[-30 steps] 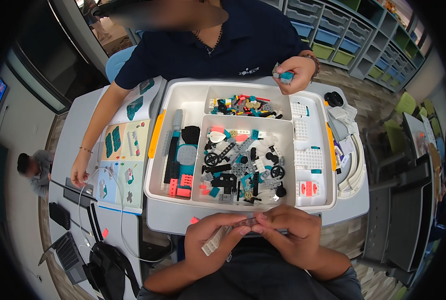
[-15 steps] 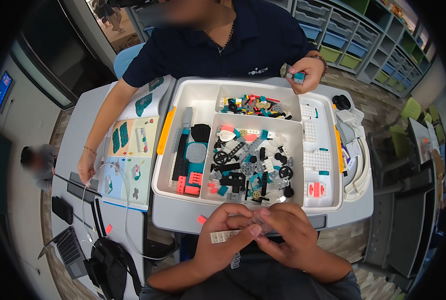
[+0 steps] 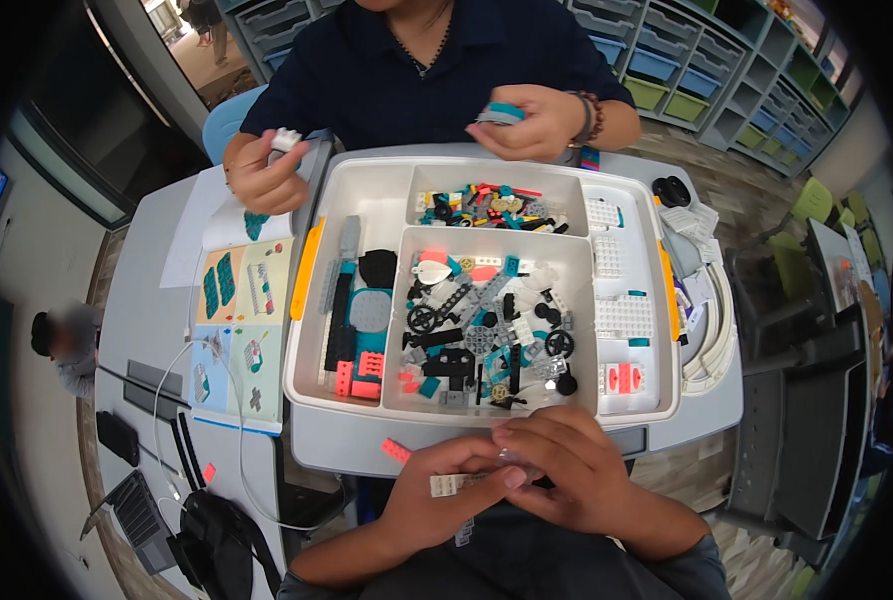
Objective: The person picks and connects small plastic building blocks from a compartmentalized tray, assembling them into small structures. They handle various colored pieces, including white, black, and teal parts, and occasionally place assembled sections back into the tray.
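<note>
Co-worker's right hand is up from beside the open colour-printed booklet, now with a small white plastic brick — both people have parts in hand. Right hand, bent closed, now covers more of the clear plastic piece before the white plastic tray. Left hand — half-curled, gripping a white studded plastic strip.

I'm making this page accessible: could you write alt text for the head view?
A person's left hand holds a white studded strip beside the right hand, before a divided white tray of building pieces. Opposite, another person holds a white brick and a teal-and-grey one; an illustrated booklet lies at left.
</note>
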`<state>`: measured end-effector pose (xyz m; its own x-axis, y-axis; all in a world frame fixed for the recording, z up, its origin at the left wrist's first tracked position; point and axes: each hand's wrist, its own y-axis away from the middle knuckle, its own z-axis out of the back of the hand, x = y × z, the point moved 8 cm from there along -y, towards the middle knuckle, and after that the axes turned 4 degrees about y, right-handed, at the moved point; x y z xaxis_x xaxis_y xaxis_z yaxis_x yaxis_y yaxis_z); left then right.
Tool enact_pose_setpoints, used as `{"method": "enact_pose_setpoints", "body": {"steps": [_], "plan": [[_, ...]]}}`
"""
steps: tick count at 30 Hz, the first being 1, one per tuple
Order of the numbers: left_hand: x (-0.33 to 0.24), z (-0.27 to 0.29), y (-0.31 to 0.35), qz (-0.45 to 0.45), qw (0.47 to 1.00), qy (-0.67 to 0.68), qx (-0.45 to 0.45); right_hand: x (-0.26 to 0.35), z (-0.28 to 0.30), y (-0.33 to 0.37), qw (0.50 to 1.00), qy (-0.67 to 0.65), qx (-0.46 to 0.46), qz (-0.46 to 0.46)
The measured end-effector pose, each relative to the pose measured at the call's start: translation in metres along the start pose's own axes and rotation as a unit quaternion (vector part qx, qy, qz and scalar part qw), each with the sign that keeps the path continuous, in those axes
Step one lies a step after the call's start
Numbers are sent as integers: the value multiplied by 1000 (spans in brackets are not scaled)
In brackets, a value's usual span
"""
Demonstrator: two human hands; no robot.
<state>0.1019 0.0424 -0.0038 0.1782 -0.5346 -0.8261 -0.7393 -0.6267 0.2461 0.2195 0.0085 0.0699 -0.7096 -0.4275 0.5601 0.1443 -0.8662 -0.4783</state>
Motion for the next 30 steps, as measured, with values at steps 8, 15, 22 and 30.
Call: {"method": "enact_pose_setpoints", "body": {"steps": [8, 15, 22, 30], "plan": [[-9, -1, -2, -12, 1000, -12, 15, -2, -3, 0, 1000, -24, 15, 9], [-8, 8, 1, -17, 1000, -11, -7, -2, 7, -9, 997, -52, 60, 3], [-18, 15, 7, -25, 998, -7, -54, -29, 24, 12, 986, -136, -20, -98], [-32, 48, 12, -197, 974, 37, -106, -80, 59, 37, 920, -278, -186, -204]]}}
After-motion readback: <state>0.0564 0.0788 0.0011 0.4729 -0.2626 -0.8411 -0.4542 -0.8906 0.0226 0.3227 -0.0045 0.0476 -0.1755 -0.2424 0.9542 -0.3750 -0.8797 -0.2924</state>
